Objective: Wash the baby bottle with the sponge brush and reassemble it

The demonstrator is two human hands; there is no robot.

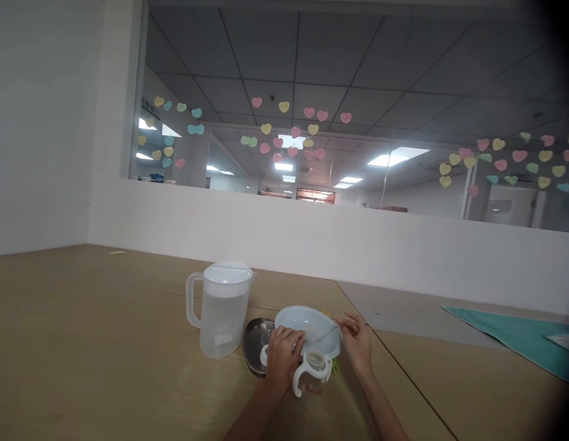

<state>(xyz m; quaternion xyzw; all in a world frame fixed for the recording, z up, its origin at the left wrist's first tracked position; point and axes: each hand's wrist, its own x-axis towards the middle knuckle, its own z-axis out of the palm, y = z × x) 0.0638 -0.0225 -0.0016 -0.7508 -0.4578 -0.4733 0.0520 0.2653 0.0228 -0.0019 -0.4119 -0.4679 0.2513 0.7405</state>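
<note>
Bottle (315,375) uncapped — closing not yet done. Your right hand (356,342) pinches a thin stick (327,334) over the bowl (299,315); your left hand (284,354) curls — grip unclear.

Cloudy, smooth plastic on jug (223,318) at seven o'clock. Shiny metal on dish (253,352) near six. Glossy, plastic-looking finish on bowl (301,316), also near six. Clear, smooth bottle (314,386) with white plastic handle (297,384). Slight sheen on smooth table (128,355). Matt cloth (509,337) at four. Papery hearts (296,132) at twelve.
</note>
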